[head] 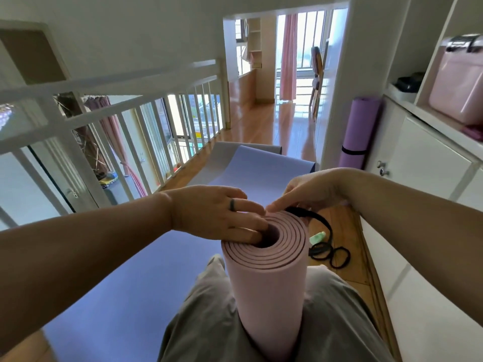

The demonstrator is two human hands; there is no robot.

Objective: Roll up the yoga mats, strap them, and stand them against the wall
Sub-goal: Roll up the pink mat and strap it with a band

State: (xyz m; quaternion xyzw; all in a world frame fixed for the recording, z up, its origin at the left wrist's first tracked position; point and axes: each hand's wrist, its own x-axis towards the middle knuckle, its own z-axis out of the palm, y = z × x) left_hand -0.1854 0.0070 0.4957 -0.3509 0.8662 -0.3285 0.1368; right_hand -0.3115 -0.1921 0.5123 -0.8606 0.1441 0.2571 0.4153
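A rolled pink yoga mat (269,288) stands upright between my legs. My left hand (217,212) holds its top end, with the thumb hooked into the hollow core. My right hand (311,192) pinches a black strap (316,218) at the roll's far top edge; the strap hangs down the right side. A blue-violet mat (251,173) lies unrolled on the floor under and ahead of me. A rolled purple mat (359,131) with a black strap around it stands against the wall at the right.
More black strap loops (337,256) and a small green bottle (317,237) lie on the wood floor at the right. White cabinets (423,163) line the right side, a white railing (125,131) the left. A grey mat end (227,155) lies beyond the blue one.
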